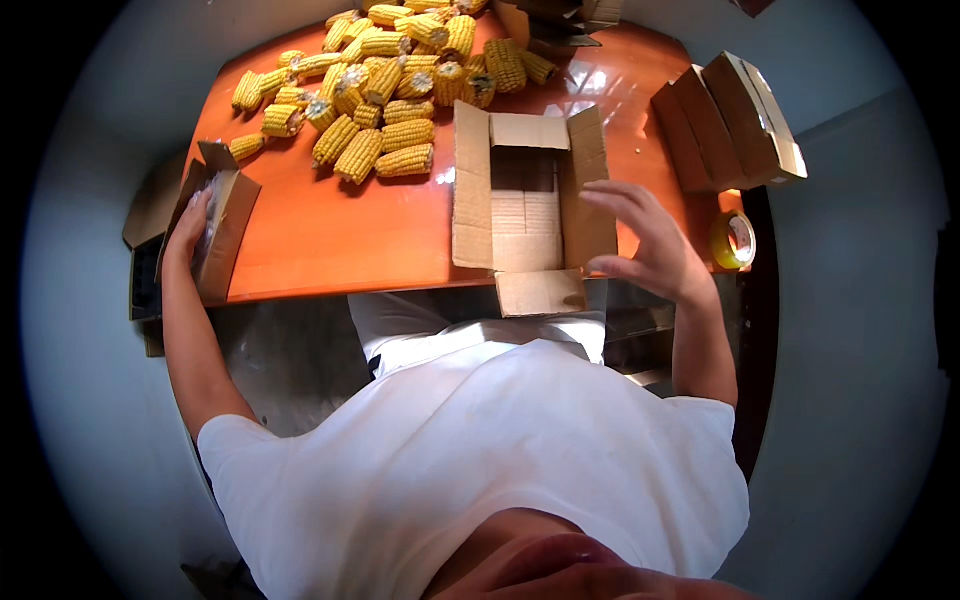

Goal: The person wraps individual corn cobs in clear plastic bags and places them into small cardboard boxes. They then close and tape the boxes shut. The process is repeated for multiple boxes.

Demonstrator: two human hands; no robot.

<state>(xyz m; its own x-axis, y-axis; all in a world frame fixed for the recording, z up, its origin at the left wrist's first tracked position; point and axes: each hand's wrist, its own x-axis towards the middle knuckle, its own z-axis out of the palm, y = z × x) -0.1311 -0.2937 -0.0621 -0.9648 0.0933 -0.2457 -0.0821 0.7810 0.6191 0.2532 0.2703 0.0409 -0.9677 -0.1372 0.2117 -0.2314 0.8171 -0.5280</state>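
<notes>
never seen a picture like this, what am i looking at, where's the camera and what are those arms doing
No machine here: these are a person's bare arms, seen by a fisheye camera on that person's head looking down. The lens bends straight edges, and the wearer's white shirt fills the lower middle.

On the orange table lies a pile of yellow corn cobs. Ahead is an open cardboard box; cartons and a roll of tape are at the right.

The left hand reaches into another box; its grip is unclear. The right hand is spread beside the open box, holding nothing.
</notes>
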